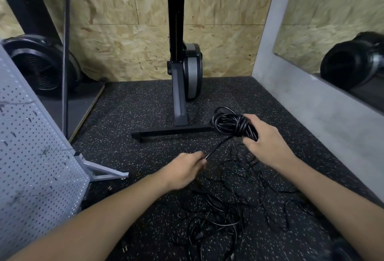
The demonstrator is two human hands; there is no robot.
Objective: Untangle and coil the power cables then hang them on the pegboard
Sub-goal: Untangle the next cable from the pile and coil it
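Note:
My right hand [268, 142] grips a coiled bundle of black power cable [230, 124], wound round its middle, held above the floor. A taut strand of that cable [220, 145] runs down-left from the bundle into my left hand [185, 169], which pinches its end. Below both hands a loose tangle of thin black cables [228, 208] sprawls over the speckled black floor mat. The grey pegboard [35, 156] leans at the left on a metal foot [104, 172], with a few hooks on it.
A black exercise machine [182, 86] stands in the middle with its base bar [172, 132] just behind the bundle. A fan-wheel machine [39, 67] sits at the back left. A grey wall with a mirror [332, 57] runs along the right. OSB panels close the back.

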